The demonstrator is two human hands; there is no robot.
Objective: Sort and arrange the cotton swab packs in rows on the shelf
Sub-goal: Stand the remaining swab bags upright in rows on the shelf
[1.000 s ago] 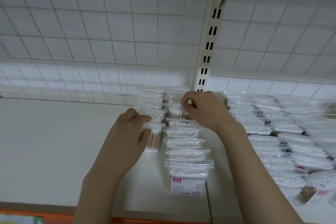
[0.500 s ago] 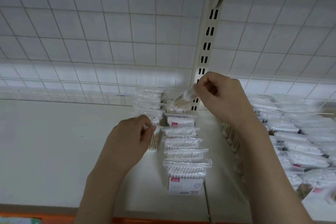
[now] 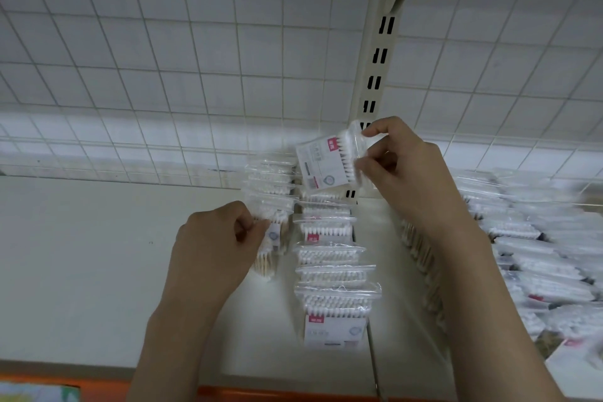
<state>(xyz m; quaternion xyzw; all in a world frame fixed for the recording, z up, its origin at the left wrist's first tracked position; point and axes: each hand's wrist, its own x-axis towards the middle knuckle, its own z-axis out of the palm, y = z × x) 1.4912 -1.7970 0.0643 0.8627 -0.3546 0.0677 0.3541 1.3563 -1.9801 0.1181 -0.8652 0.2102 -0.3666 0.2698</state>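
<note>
My right hand (image 3: 403,173) pinches a clear cotton swab pack (image 3: 326,161) with a white and pink label, lifted above the back of the shelf and turned on its side. Below it a row of swab packs (image 3: 331,258) runs from the back toward the front edge of the white shelf (image 3: 81,271). My left hand (image 3: 215,245) grips the front pack of a second row (image 3: 270,189) just left of it; that pack (image 3: 272,248) shows wooden sticks.
A heap of unsorted swab packs (image 3: 538,254) covers the shelf to the right of my right arm. A slotted metal upright (image 3: 375,75) rises behind the rows, in front of a wire grid back panel (image 3: 163,59). An orange strip (image 3: 261,393) edges the shelf front.
My right hand has lifted a pack from the back of the right-hand row, raised it and turned it label-forward. My left hand has stayed on the front pack of the left row.
</note>
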